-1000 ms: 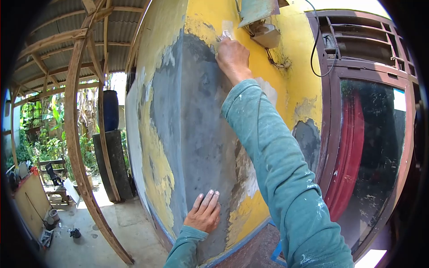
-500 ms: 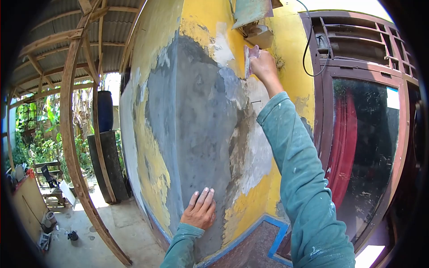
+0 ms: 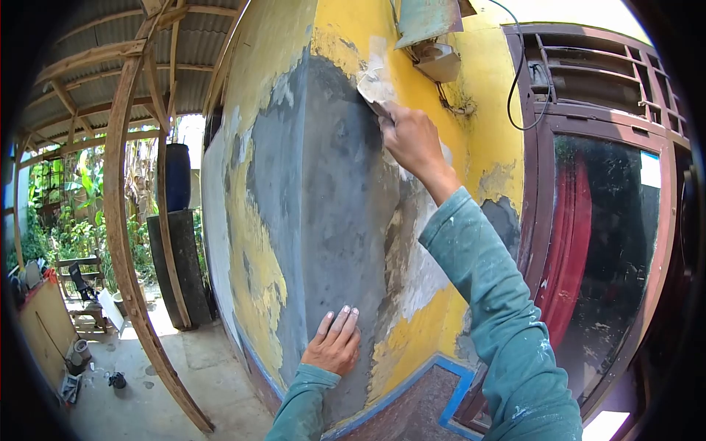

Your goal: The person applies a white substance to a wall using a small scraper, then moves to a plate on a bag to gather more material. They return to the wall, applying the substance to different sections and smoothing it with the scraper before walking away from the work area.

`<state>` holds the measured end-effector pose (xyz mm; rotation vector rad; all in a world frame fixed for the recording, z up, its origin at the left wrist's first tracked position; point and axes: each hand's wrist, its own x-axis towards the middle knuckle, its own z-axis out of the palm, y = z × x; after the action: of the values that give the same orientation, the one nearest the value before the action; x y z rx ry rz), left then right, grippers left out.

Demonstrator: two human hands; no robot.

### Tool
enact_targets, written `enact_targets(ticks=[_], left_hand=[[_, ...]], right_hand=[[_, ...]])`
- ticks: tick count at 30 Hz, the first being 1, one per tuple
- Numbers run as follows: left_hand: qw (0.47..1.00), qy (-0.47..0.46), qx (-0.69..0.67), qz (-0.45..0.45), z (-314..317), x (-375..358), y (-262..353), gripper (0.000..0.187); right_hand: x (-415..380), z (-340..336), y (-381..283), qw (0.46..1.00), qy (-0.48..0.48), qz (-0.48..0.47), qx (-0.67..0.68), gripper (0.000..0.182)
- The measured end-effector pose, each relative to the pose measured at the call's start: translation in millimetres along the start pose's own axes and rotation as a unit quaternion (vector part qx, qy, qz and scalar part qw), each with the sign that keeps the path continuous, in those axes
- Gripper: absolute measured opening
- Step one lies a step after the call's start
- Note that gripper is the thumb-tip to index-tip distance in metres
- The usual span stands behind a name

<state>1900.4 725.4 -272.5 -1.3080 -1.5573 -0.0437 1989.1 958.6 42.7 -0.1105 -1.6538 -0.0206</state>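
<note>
My right hand [image 3: 418, 147] is closed around the handle of a putty knife [image 3: 376, 91]. Its broad, pale-smeared blade rests against the wall at the upper edge of a grey plaster patch [image 3: 340, 176], where yellow paint begins. Lower down, my left hand [image 3: 334, 342] lies flat on the same patch with its fingers stretched upward, holding nothing. The patch wraps round the wall corner. White filler and bare brown render show beside it, partly hidden behind my right forearm.
A rusty metal box [image 3: 428, 22] with wires hangs above my right hand. To the right stands a brown-framed glass door [image 3: 599, 242] with a red curtain. A wooden post [image 3: 118, 198], a blue barrel [image 3: 177, 176] and a bench [image 3: 84, 283] are on the left.
My right hand has moved left and slightly down with the putty knife, from the yellow wall to the patch's upper edge; its blade has turned. My left hand stays on the plaster.
</note>
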Motion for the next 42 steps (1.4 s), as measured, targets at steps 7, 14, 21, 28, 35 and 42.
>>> enact_targets(ticks=[7, 14, 21, 28, 35, 42], left_hand=[[1.000, 0.004, 0.008, -0.001, 2.3, -0.3, -0.3, 0.031], [1.000, -0.003, 0.017, 0.001, 1.1, 1.2, -0.8, 0.029], [1.000, 0.006, 0.014, -0.002, 1.0, 0.2, 0.7, 0.028], [1.000, -0.006, 0.003, 0.005, -4.6, 1.9, -0.6, 0.025], [1.000, -0.003, 0.005, -0.007, 0.3, 1.1, 0.9, 0.026], [1.000, -0.004, 0.011, -0.003, 0.3, 1.2, -1.2, 0.031]], right_hand=[[56.5, -23.4, 58.5, 0.991, 0.067, 0.059, 0.098, 0.031], [109.8, -3.3, 53.1, 0.994, 0.037, 0.107, 0.001, 0.041], [59.9, 8.1, 27.5, 0.999, 0.047, -0.015, 0.013, 0.033], [7.7, -22.1, 36.9, 0.978, -0.049, -0.093, 0.180, 0.031], [74.9, -26.0, 46.2, 0.997, 0.033, 0.032, 0.054, 0.027], [65.5, 28.3, -6.3, 0.993, 0.017, 0.006, -0.113, 0.024]])
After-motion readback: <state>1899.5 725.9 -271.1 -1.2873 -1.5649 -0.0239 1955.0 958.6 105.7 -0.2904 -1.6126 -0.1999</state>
